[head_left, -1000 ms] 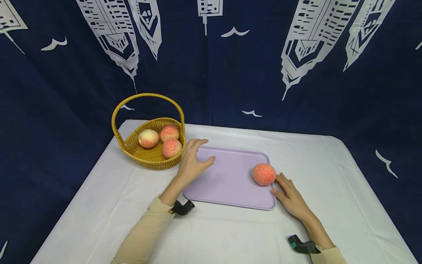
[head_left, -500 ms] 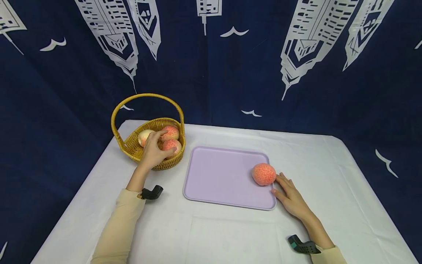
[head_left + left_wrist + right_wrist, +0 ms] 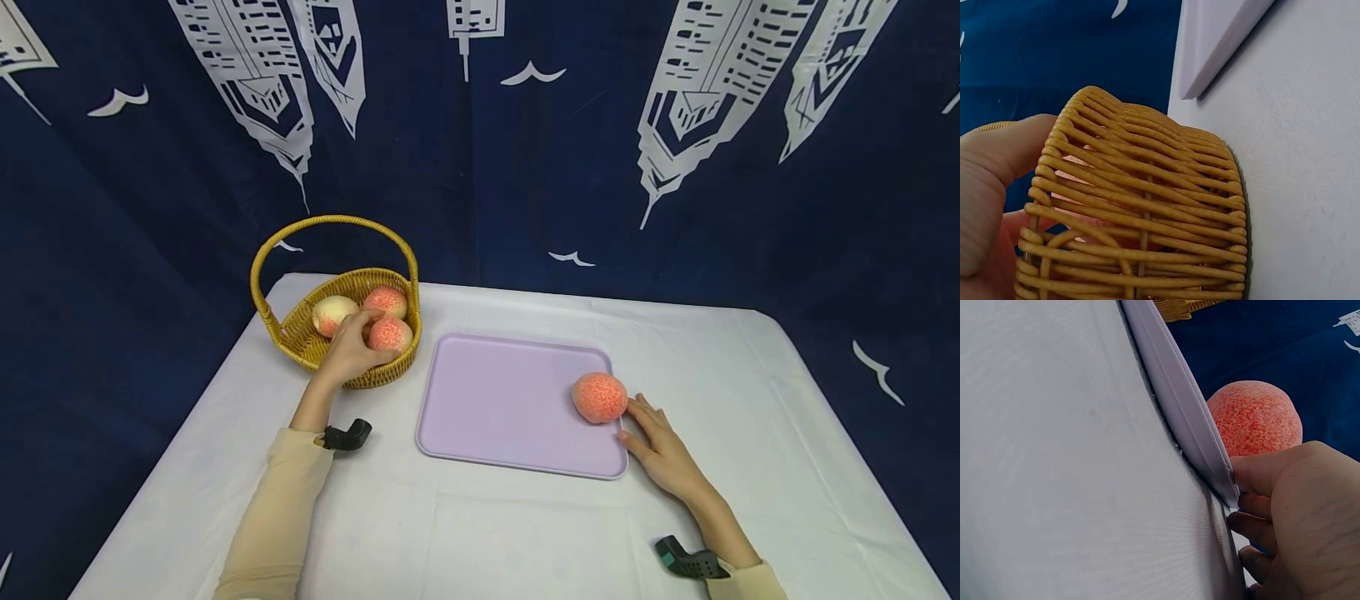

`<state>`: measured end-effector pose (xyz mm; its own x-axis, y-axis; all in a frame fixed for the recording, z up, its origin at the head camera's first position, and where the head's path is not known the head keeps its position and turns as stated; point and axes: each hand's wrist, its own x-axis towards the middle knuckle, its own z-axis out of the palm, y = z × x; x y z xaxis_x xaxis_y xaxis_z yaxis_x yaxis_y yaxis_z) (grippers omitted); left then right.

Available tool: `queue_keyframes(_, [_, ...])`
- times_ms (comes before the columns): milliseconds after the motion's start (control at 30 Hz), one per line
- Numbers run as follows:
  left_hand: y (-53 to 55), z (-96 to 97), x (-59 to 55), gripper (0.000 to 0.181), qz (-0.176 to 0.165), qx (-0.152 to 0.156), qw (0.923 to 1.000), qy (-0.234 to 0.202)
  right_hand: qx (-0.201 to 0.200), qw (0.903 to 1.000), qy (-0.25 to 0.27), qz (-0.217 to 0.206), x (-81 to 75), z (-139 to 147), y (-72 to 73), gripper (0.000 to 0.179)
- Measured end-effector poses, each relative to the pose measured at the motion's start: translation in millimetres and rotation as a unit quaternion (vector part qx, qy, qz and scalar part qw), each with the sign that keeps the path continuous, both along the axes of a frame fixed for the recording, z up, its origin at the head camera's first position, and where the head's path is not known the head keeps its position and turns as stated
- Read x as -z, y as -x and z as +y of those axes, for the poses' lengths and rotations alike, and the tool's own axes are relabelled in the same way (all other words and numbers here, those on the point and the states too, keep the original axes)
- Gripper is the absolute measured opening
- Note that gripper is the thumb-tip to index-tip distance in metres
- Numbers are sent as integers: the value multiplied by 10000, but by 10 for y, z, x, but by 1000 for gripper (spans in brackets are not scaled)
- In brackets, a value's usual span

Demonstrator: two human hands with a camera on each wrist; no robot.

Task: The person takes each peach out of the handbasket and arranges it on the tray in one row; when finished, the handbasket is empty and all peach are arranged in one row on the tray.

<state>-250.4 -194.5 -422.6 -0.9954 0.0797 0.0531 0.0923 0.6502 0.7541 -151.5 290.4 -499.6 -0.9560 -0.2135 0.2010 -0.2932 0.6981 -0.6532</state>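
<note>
- Head view: a golden-yellow woven wicker basket with a tall arched handle [image 3: 381, 377] stands at the left of a white cloth-covered table [image 3: 525, 533], with three round fruits inside.
- The left hand [image 3: 348, 352] reaches over the basket's near side, its thumb and fingers curved narrowly around the front coral-and-cream peach [image 3: 391, 335], which sits low in the basket.
- Behind it lie a second coral peach [image 3: 386, 301] and a paler cream-yellow peach [image 3: 333, 313].
- A flat lilac rectangular tray [image 3: 510, 400] lies near the basket, bearing a speckled coral-red peach [image 3: 600, 397] at its right edge.
- The right hand [image 3: 666, 457] rests there, fingers loosely extended, just beside this peach; contact with the fruit is unclear.
- Left wrist view: the left thumb crosses the basket's rim, and pink shows through the weave; grip tightness cannot be told.
- Right wrist view: the right thumb touches the tray's rim, the other fingers below it.
</note>
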Motion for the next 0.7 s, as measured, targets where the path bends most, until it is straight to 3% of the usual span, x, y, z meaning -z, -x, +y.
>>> queue_keyframes(267, [42, -17, 38, 73, -171, 67, 9998, 59, 36, 10000, -19, -53, -12, -11, -6, 55])
queue_keyframes(400, [24, -12, 34, 73, -179, -66, 9998, 53, 30, 10000, -6, -80, -21, -17, -12, 55])
queue_keyframes(567, [-9, 14, 38, 75, 184, -251, 9995, 15, 20, 10000, 7, -56, -26, -20, -15, 55])
queue_keyframes(700, [-35, 27, 42, 77, 435, -413, 9979, -252, 12, 10000, 4, -19, -25, -22, -12, 55])
